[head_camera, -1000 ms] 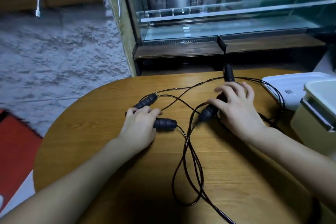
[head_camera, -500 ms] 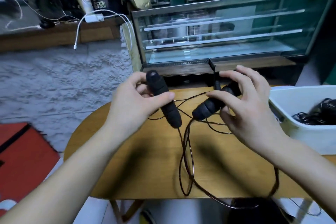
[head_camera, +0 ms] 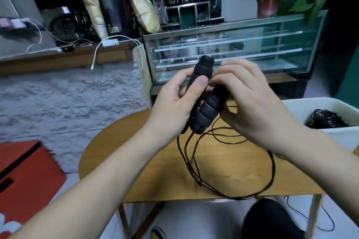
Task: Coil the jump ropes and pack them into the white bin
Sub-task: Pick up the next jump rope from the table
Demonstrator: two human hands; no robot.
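Both hands hold the two black handles (head_camera: 204, 106) together above the wooden table (head_camera: 136, 151): your left hand (head_camera: 174, 108) grips with thumb across them, your right hand (head_camera: 250, 103) curls round from the other side. Long axes run near upright, tilted, cord ends pointing down toward the table. Risk: the loose cord (head_camera: 242, 170) trailing over the table's near edge may snag or tangle as you coil, well short of the white bin (head_camera: 310, 106) beside the table's far right.
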